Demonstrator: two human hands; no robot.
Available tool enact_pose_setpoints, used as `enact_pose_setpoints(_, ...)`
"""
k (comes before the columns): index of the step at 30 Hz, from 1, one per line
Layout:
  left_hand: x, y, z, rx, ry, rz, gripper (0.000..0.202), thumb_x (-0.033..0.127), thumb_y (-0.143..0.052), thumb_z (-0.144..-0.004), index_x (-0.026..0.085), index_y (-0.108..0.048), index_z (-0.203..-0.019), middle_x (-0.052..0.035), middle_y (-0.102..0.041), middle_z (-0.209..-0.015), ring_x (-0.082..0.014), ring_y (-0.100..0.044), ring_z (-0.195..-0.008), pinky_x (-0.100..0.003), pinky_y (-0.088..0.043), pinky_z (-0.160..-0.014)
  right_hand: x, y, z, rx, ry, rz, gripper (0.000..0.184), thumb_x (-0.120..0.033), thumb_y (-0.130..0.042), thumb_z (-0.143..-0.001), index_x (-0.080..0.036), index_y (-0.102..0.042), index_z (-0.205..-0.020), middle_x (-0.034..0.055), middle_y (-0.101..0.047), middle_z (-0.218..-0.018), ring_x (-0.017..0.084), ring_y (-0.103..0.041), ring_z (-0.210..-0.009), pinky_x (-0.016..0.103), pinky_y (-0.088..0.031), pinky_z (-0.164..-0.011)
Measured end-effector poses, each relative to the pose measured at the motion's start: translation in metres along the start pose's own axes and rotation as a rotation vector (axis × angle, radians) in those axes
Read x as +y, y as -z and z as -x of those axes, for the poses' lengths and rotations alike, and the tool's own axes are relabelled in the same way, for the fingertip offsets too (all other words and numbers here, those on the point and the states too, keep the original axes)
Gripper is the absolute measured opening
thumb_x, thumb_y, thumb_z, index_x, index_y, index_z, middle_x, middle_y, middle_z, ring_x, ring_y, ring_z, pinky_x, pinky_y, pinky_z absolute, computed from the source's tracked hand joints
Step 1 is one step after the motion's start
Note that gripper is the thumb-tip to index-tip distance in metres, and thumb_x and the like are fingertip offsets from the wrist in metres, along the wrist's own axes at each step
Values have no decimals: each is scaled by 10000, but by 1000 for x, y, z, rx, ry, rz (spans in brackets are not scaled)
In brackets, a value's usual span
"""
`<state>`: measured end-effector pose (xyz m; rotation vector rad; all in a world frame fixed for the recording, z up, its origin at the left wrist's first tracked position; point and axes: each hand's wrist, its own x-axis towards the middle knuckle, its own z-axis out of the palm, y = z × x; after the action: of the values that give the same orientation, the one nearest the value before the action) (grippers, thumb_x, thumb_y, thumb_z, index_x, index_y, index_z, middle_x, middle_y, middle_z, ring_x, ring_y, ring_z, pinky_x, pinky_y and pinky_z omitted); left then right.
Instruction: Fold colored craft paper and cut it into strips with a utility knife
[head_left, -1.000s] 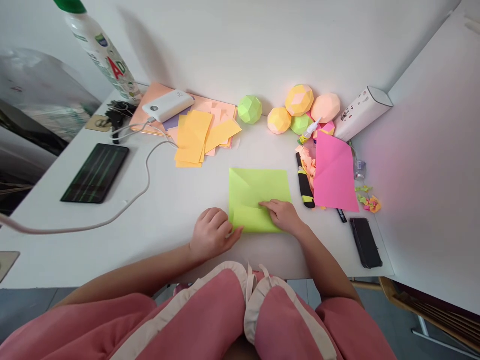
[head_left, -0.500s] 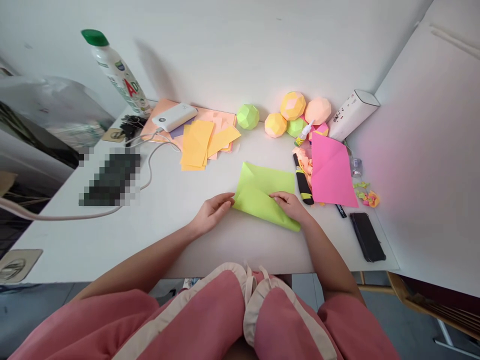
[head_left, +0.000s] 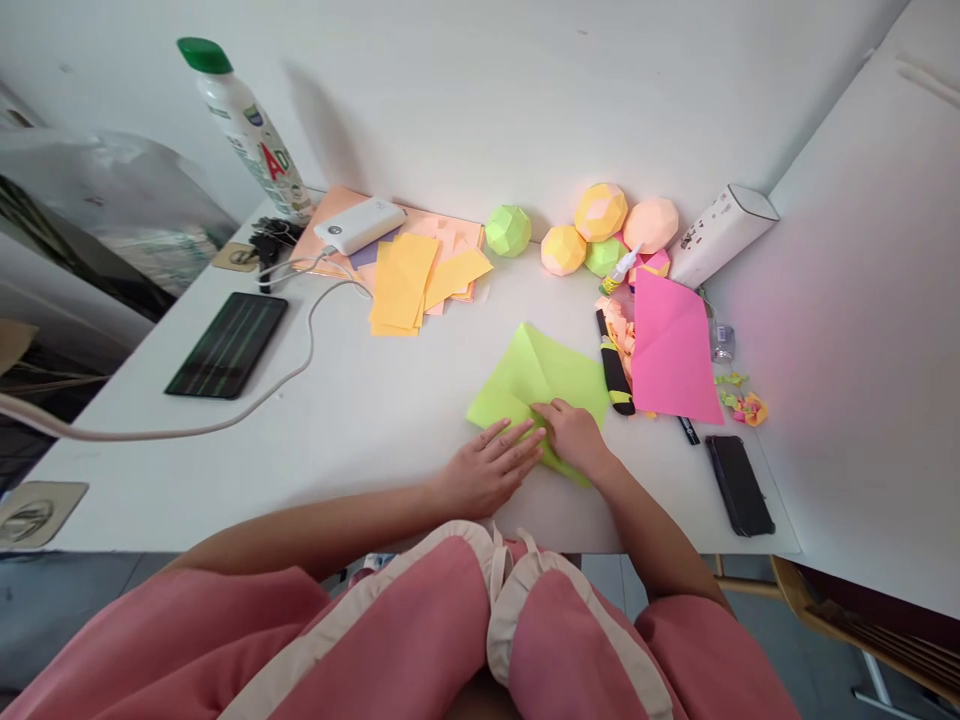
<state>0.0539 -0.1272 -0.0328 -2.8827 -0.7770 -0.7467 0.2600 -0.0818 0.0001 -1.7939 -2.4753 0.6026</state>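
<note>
A sheet of lime-green paper (head_left: 517, 375) lies on the desk, creased, with its near part folded over. My left hand (head_left: 487, 465) rests flat across the near left part of the sheet, its fingers stretched and slightly apart. Beside it, my right hand (head_left: 576, 435) has its fingers bent onto the folded part, holding the paper there; the tips of some fingers are hidden. The two hands are close together, with the left fingertips nearly at the right hand.
Yellow paper strips (head_left: 405, 280), a white power bank (head_left: 361, 225) and a phone (head_left: 229, 345) lie leftward; a spray bottle (head_left: 255, 140) stands behind. Paper balls (head_left: 600, 212) line the wall. A cutter (head_left: 616, 375), pink paper (head_left: 675, 350) and a black phone (head_left: 739, 485) sit at right.
My left hand has moved right from the sheet's left edge and now lies flat on it. The green paper has turned and flattened; my right hand has shifted slightly nearer me.
</note>
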Motion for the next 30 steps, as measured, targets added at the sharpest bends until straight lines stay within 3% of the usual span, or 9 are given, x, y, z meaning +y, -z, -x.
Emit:
enact_pose_setpoints(5, 8, -7, 2, -152, 128, -10, 471, 278, -481, -915, 78, -520, -1339, -210, -469, -1432, -391, -424, -1329, -572, -287, -1097, -10, 3, 1, -96, 8, 157, 458, -113, -387, -905, -166, -544, -1331, 143, -668, -1109, 225, -657, -883, 290, -458, -740)
enact_pose_setpoints(9, 5, -3, 6, -226, 136, 28, 496, 325, -475, -925, 82, -506, -1356, -188, -478, -1432, -378, -455, -1302, -537, -316, -1085, -11, 15, -1, -169, 38, 165, 428, -158, -352, -950, -175, -514, -1346, 108, -657, -1188, 202, -639, -994, 278, -452, -805)
enact_pose_setpoints(13, 2, -1, 7, -263, 128, 78, 558, 406, -477, -920, 89, -480, -1380, -179, -447, -1460, -376, -413, -1335, -524, -295, -1101, -21, 29, -10, -251, 74, 198, 385, -218, -367, -968, -189, -544, -1309, 89, -674, -1122, 200, -638, -954, 275, -444, -770)
enact_pose_setpoints(19, -1, -2, 9, -256, 126, 118, 627, 428, -509, -899, 61, -442, -1404, -197, -470, -1436, -380, -384, -1356, -522, -260, -1117, -37, 8, -26, -105, 145, 182, 404, -189, -362, -960, -175, -551, -1316, 100, -630, -1079, 167, -605, -820, 254, -438, -668)
enact_pose_setpoints(25, -1, -4, 15, -247, 147, 110, 649, 473, -518, -893, 99, -429, -1416, -187, -421, -1476, -391, -369, -1365, -551, -255, -1108, -16, -16, -27, 83, 269, 31, 402, -140, -372, -926, -196, -650, -1212, 59, -626, -947, 122, -559, -725, 215, -403, -604)
enact_pose_setpoints(30, 2, -14, 21, -169, 139, 76, 639, 474, -487, -895, 86, -441, -1400, -211, -426, -1464, -403, -383, -1353, -573, -265, -1095, -10, -18, -27, 71, 312, 105, 426, -150, -397, -910, -295, -636, -1233, 12, -587, -882, 104, -475, -666, 197, -297, -540)
